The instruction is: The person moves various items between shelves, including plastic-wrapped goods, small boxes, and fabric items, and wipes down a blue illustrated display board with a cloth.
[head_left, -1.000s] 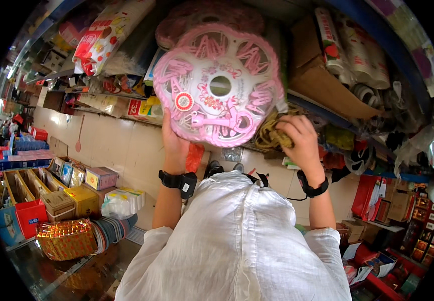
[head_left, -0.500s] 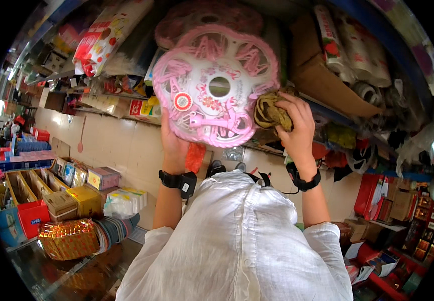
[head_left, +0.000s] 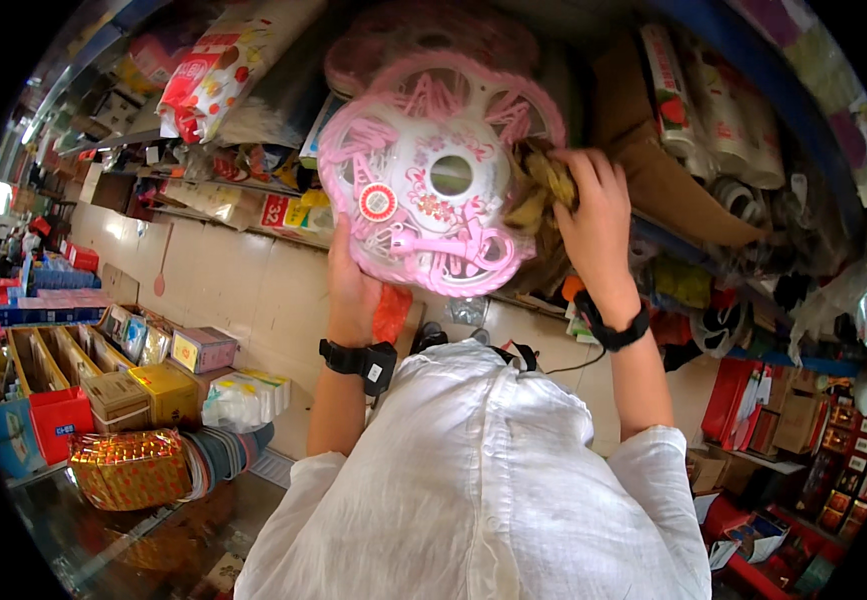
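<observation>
My left hand (head_left: 353, 282) grips the near-left rim of a pink-and-white flower-shaped clothes-drying rack (head_left: 483, 190). Pink pegs and a pink hook lie inside the rack, and a round hole is at its centre. A red-and-white round sticker (head_left: 377, 202) marks its face. Closed round a crumpled olive-brown cloth (head_left: 538, 190), my right hand (head_left: 593, 205) presses it to the rack's right rim. Most of my left fingers are hidden behind the rack. Beyond it, a second pink rack (head_left: 423, 35) sits in shadow.
Shelves hold a cardboard box (head_left: 643, 170) and white rolls (head_left: 728, 110) at the right, and a fruit-printed package (head_left: 223, 75) at the upper left. Boxes and a gold-wrapped package (head_left: 138, 470) stand on a glass counter at lower left. A red bag (head_left: 391, 312) hangs by my left wrist.
My right hand and the cloth have shifted along the rack's right rim, the cloth now bunched differently and blurred. The rack appears slightly further right in view. My left hand keeps its hold.
</observation>
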Demonstrator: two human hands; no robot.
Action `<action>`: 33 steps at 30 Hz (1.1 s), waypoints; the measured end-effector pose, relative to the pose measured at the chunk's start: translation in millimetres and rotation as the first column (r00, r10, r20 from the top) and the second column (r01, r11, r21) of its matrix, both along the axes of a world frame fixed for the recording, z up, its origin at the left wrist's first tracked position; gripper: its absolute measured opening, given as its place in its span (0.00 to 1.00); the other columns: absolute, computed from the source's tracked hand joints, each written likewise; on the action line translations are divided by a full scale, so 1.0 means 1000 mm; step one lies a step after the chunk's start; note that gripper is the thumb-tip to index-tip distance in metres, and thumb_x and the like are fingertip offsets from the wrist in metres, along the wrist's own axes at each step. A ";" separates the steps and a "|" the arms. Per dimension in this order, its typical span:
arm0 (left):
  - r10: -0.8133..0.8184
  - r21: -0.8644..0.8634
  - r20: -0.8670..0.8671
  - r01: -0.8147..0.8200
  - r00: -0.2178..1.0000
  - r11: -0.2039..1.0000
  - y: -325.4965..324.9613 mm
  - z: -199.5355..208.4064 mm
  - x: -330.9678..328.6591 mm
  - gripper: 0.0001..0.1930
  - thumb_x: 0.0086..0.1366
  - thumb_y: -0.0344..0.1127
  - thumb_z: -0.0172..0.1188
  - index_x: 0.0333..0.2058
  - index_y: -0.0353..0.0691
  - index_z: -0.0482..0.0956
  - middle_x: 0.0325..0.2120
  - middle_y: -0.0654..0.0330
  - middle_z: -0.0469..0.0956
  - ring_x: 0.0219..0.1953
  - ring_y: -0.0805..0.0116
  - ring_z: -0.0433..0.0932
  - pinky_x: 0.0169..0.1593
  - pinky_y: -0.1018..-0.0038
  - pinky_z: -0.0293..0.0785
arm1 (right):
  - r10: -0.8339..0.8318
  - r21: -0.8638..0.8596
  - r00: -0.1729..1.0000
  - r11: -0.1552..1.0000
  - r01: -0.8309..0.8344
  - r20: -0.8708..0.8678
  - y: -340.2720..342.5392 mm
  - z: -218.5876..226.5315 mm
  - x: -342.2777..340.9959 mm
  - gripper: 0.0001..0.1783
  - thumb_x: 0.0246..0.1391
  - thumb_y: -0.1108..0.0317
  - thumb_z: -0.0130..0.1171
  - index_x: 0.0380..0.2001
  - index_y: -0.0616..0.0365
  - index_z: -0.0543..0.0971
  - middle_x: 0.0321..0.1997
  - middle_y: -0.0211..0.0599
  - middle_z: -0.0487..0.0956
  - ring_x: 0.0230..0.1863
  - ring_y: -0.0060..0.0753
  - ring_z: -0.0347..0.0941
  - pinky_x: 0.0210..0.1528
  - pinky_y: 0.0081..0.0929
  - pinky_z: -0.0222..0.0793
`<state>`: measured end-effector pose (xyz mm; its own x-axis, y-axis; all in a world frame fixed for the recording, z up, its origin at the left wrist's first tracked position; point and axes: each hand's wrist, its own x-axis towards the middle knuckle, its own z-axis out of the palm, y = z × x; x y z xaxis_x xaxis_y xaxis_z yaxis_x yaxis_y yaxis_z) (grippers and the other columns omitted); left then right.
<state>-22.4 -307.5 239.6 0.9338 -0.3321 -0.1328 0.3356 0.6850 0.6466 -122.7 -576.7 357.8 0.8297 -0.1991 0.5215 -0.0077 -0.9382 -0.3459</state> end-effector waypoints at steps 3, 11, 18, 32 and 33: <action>0.004 -0.035 -0.009 -0.004 1.000 0.999 0.006 -0.015 0.003 0.29 0.78 0.46 0.49 0.68 0.31 0.60 0.65 0.51 0.69 0.65 0.58 0.71 0.67 0.60 0.68 | -0.047 -0.068 0.996 0.996 0.052 0.075 -0.003 0.006 0.037 0.29 0.42 0.83 0.63 0.51 0.53 0.76 0.50 0.45 0.76 0.54 0.59 0.69 0.55 0.46 0.69; 0.024 -0.036 -0.018 -0.025 1.000 0.999 0.001 -0.017 0.005 0.28 0.78 0.45 0.50 0.67 0.31 0.62 0.63 0.52 0.71 0.63 0.59 0.73 0.66 0.61 0.69 | -0.048 -0.296 0.984 0.950 0.098 0.172 -0.024 0.026 0.124 0.30 0.47 0.76 0.67 0.56 0.48 0.76 0.53 0.43 0.77 0.53 0.58 0.71 0.56 0.47 0.71; 0.066 -0.054 -0.034 -0.068 0.997 0.996 0.000 -0.014 0.003 0.26 0.77 0.44 0.52 0.65 0.30 0.65 0.61 0.51 0.73 0.62 0.60 0.74 0.65 0.61 0.70 | -0.115 -0.227 0.988 0.970 0.089 -0.106 -0.013 0.029 0.092 0.30 0.47 0.72 0.68 0.57 0.55 0.76 0.54 0.47 0.77 0.53 0.61 0.74 0.55 0.49 0.73; -0.004 0.034 0.005 0.004 1.000 0.999 0.002 0.047 0.031 0.28 0.77 0.49 0.50 0.68 0.38 0.64 0.64 0.54 0.71 0.65 0.57 0.71 0.69 0.59 0.66 | -0.060 0.513 0.997 0.855 0.079 -0.054 -0.023 -0.011 -0.089 0.21 0.44 0.80 0.59 0.46 0.64 0.78 0.47 0.50 0.80 0.49 0.57 0.78 0.52 0.38 0.73; 0.012 0.053 -0.016 -0.011 1.000 0.999 0.004 0.051 0.046 0.27 0.77 0.49 0.49 0.67 0.38 0.65 0.64 0.55 0.71 0.65 0.57 0.71 0.69 0.58 0.67 | -0.098 0.551 0.993 0.826 0.119 -0.068 -0.024 -0.019 -0.101 0.22 0.44 0.80 0.59 0.47 0.65 0.78 0.47 0.50 0.81 0.49 0.54 0.79 0.53 0.36 0.73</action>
<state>23.8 -303.3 290.6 0.9351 -0.3132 -0.1655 0.3388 0.6540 0.6764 -223.7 -600.2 339.0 0.8010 -0.5354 0.2678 -0.1199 -0.5818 -0.8044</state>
